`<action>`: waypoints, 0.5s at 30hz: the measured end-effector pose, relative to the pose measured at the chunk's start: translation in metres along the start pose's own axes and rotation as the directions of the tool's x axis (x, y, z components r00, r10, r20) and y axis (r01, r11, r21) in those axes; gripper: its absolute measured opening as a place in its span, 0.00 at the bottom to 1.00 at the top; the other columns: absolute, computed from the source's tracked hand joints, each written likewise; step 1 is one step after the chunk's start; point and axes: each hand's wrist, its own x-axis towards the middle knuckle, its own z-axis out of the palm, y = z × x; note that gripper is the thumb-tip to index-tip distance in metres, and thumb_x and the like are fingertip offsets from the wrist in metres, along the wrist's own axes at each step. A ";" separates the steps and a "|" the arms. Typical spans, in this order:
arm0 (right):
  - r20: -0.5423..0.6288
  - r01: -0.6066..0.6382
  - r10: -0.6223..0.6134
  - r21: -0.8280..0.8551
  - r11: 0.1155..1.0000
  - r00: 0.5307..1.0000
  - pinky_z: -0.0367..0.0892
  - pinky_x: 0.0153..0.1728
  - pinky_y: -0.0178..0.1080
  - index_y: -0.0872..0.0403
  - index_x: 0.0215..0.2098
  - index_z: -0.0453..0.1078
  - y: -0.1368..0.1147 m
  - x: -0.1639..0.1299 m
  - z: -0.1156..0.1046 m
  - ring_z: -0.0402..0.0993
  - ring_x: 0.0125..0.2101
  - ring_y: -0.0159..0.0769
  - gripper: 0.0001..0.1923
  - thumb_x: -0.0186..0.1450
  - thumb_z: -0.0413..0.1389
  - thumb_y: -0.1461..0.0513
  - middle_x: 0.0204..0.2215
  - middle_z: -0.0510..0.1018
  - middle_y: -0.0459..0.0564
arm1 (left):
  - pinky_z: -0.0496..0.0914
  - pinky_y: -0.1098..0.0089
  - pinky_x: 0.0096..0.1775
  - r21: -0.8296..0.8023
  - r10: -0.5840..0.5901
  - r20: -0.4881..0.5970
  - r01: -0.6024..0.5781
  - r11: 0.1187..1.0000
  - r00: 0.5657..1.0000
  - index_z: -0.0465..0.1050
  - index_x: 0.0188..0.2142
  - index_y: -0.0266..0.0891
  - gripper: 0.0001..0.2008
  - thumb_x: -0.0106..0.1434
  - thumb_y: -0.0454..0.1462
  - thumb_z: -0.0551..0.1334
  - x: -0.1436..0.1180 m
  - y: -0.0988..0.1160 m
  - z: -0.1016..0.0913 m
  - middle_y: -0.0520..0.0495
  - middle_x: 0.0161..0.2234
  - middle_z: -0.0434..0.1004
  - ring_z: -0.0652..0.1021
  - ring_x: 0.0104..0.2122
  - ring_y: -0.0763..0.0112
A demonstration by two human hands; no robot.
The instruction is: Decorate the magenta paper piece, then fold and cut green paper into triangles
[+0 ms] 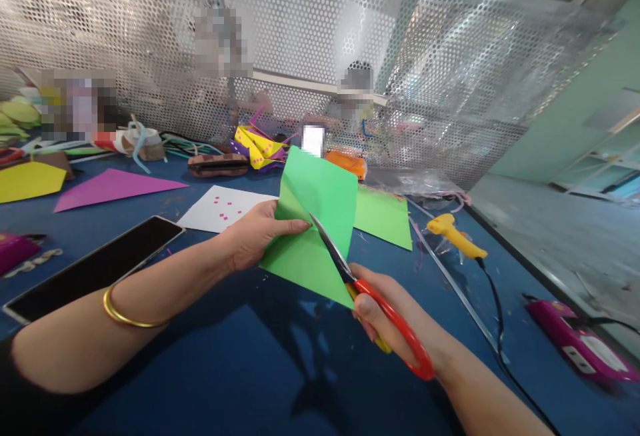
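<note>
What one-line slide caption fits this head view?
Left hand holds a folded green paper sheet while right hand cuts it with red-handled metal scissors above a blue tabletop.

1. Green paper [313, 223]: a folded sheet, creased down its middle, held tilted above the blue table, upper edge toward the mesh screen, lower corner pointing down by the scissors' handles.
2. Scissors [373, 296]: red and yellow handles, dark blades closed on the paper's lower right part, tips pointing up and left across the sheet.
</note>
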 end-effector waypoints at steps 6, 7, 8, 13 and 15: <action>0.007 -0.064 0.066 -0.116 0.991 0.998 0.51 0.18 0.32 0.50 0.34 0.60 -0.002 0.003 0.003 0.59 0.17 0.28 0.30 0.65 0.42 0.34 0.17 0.63 0.40 | 0.79 0.64 0.37 0.029 0.034 0.004 -0.034 0.999 0.999 0.80 0.37 0.37 0.15 0.49 0.35 0.75 0.000 -0.001 -0.002 0.42 0.36 0.85 0.84 0.33 0.60; -0.004 -0.067 0.067 -0.133 0.989 0.998 0.51 0.18 0.33 0.50 0.33 0.59 -0.002 0.003 0.004 0.59 0.17 0.28 0.30 0.65 0.41 0.34 0.17 0.62 0.40 | 0.79 0.64 0.37 0.035 0.035 0.009 -0.036 0.999 0.999 0.80 0.37 0.37 0.14 0.49 0.35 0.75 0.000 -0.001 -0.002 0.42 0.36 0.85 0.84 0.33 0.59; -0.012 -0.067 0.066 -0.150 0.986 0.998 0.51 0.19 0.33 0.50 0.33 0.59 -0.003 0.003 0.005 0.58 0.17 0.28 0.30 0.65 0.41 0.34 0.17 0.61 0.40 | 0.78 0.64 0.38 0.041 0.037 0.012 -0.038 0.998 0.999 0.80 0.37 0.37 0.15 0.49 0.36 0.75 0.000 -0.001 -0.002 0.42 0.37 0.85 0.84 0.33 0.59; -0.057 -0.077 0.065 -0.247 0.966 0.996 0.51 0.20 0.35 0.50 0.32 0.59 -0.006 0.003 0.008 0.57 0.19 0.31 0.30 0.65 0.39 0.35 0.20 0.62 0.42 | 0.78 0.64 0.38 0.052 0.045 0.004 -0.045 0.998 0.999 0.79 0.37 0.37 0.16 0.49 0.36 0.75 -0.001 0.001 -0.002 0.42 0.37 0.85 0.83 0.33 0.59; -0.062 -0.076 0.061 -0.279 0.957 0.996 0.52 0.21 0.35 0.51 0.32 0.59 -0.006 0.003 0.009 0.57 0.20 0.32 0.31 0.65 0.38 0.34 0.22 0.63 0.43 | 0.78 0.64 0.38 0.050 0.044 0.004 -0.044 0.998 0.999 0.79 0.37 0.37 0.16 0.48 0.36 0.75 -0.001 0.001 -0.001 0.42 0.37 0.85 0.83 0.33 0.59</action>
